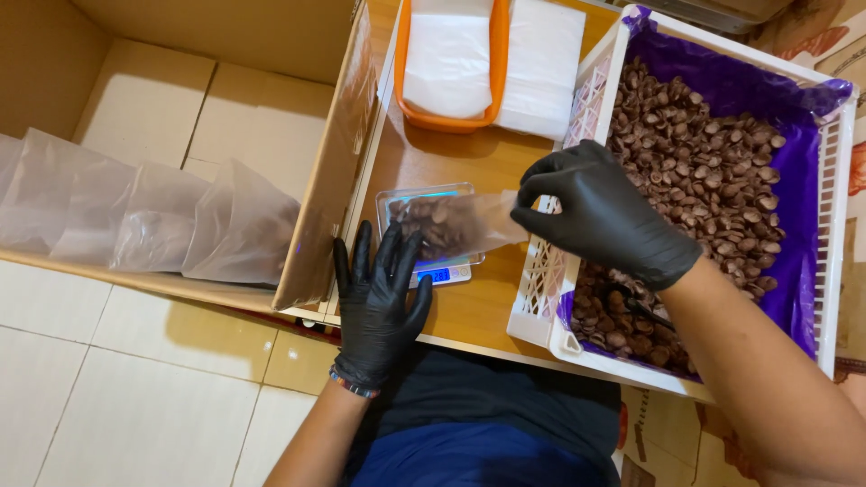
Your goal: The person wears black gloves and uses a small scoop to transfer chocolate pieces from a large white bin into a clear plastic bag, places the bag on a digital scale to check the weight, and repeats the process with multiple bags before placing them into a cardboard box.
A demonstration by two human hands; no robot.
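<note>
A clear plastic bag part-filled with small brown round pieces lies on a small digital scale on the wooden table. My right hand, in a black glove, pinches the bag's open end at its right side. My left hand, also gloved in black, rests flat with fingers spread at the scale's near-left edge, its fingertips touching the bag's lower side. A white plastic crate lined with purple plastic, full of the same brown pieces, stands just right of the scale.
A large open cardboard box at left holds several filled clear bags standing in a row. An orange tray with white bags sits at the table's far side. The wooden table ends near my body; tiled floor lies below left.
</note>
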